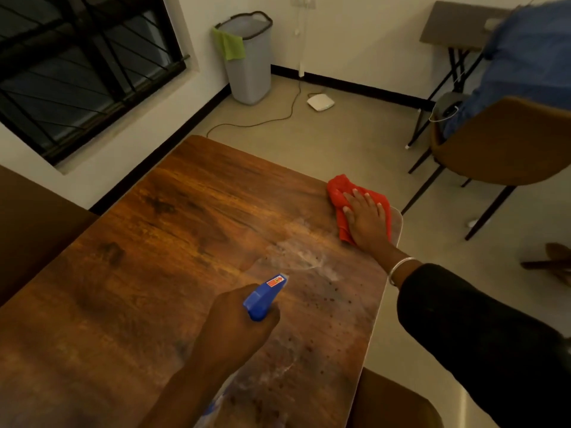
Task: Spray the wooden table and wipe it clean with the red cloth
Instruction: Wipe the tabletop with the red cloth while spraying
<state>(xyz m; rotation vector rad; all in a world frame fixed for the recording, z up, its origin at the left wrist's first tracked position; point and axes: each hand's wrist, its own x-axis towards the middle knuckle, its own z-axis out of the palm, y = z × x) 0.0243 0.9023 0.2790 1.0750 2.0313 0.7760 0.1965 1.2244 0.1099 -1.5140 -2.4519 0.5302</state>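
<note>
The wooden table [160, 242] fills the lower left, with a pale wet patch and dark droplets on its right side. My left hand [238, 329] grips a spray bottle by its blue head [262, 296], nozzle pointing up and right toward the wet patch; the bottle's body is mostly hidden under my hand. My right hand [367, 219] lies flat with straight fingers on the red cloth [338, 188], pressing it onto the table near the far right edge.
A brown chair [506, 146] stands to the right of the table, another chair back [398, 406] at the bottom. A grey bin [250, 63] with a green cloth stands by the far wall. A cable and a white device [320, 102] lie on the floor.
</note>
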